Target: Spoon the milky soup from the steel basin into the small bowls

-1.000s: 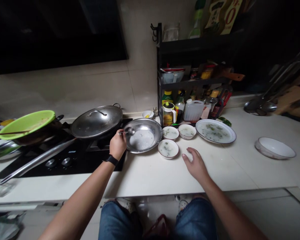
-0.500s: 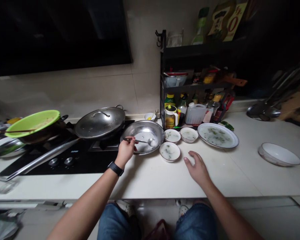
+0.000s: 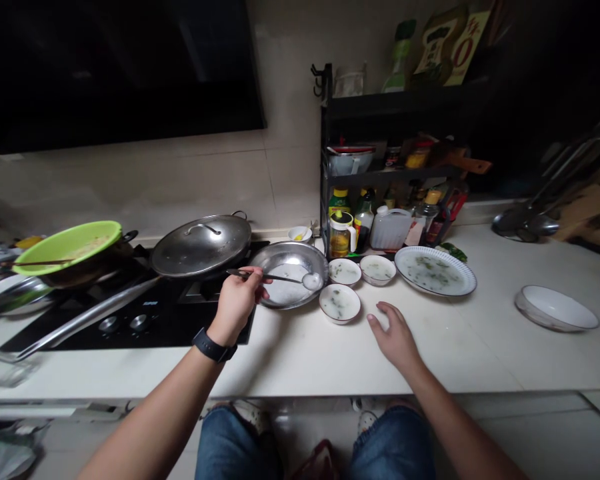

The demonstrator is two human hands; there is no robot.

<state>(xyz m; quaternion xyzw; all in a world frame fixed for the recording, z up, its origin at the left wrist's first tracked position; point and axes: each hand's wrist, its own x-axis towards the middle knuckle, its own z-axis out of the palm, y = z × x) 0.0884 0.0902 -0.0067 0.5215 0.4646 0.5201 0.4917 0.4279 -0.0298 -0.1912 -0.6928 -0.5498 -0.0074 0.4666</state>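
Observation:
My left hand [image 3: 237,300] is closed on the handle of a metal spoon [image 3: 280,279], whose bowl hangs full of white liquid over the right rim of a steel basin [image 3: 307,255]. Just right of the spoon sits a small white bowl [image 3: 339,303] with pale soup and green bits. Two more small bowls [image 3: 344,271] [image 3: 377,267] stand behind it. My right hand [image 3: 394,337] rests open on the white counter [image 3: 330,353], fingers spread, close to the nearest small bowl but not touching it.
A wide plate of soup [image 3: 435,271] lies right of the bowls, an empty white dish [image 3: 555,309] further right. A lidded wok [image 3: 201,244] and a green bowl [image 3: 67,245] sit on the black hob. A black rack [image 3: 380,167] of bottles stands at the back.
My left hand turned the spoon from the basin's left side to its right rim and lifted it with liquid. My right hand barely shifted.

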